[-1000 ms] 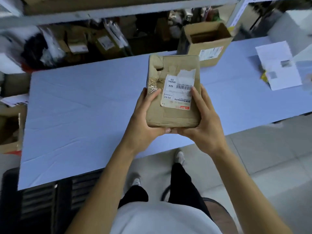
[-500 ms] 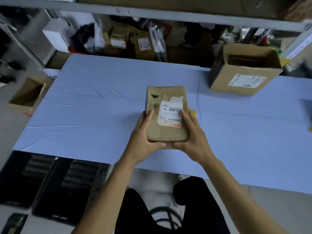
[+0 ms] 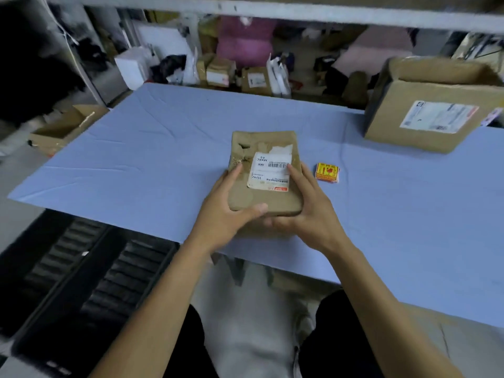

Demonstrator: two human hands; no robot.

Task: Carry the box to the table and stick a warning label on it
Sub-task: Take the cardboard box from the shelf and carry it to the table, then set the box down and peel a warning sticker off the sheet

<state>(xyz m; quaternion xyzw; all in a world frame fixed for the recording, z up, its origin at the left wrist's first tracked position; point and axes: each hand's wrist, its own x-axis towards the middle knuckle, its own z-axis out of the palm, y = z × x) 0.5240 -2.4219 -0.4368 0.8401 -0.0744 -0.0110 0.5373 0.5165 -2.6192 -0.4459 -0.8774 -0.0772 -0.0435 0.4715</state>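
far right: large open brown cardboard carton [image 3: 425,110] with white shipping label on its near side | far left, off the edge: small open cardboard box [image 3: 64,128] | near left, floor: black ribbed plastic crates [image 3: 90,279] | far: grey metal shelf [image 3: 272,12] over blurred clutter of small parcels [image 3: 218,73], a white box [image 3: 132,66], pink bundles [image 3: 245,40]

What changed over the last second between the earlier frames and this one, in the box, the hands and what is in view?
The box has come in over the near part of the blue table, lower and close to its surface; whether it rests there is unclear. The yellow warning labels, hidden earlier, now show just right of it. Unchanged: left hand and right hand grip the box's near end, white label up.
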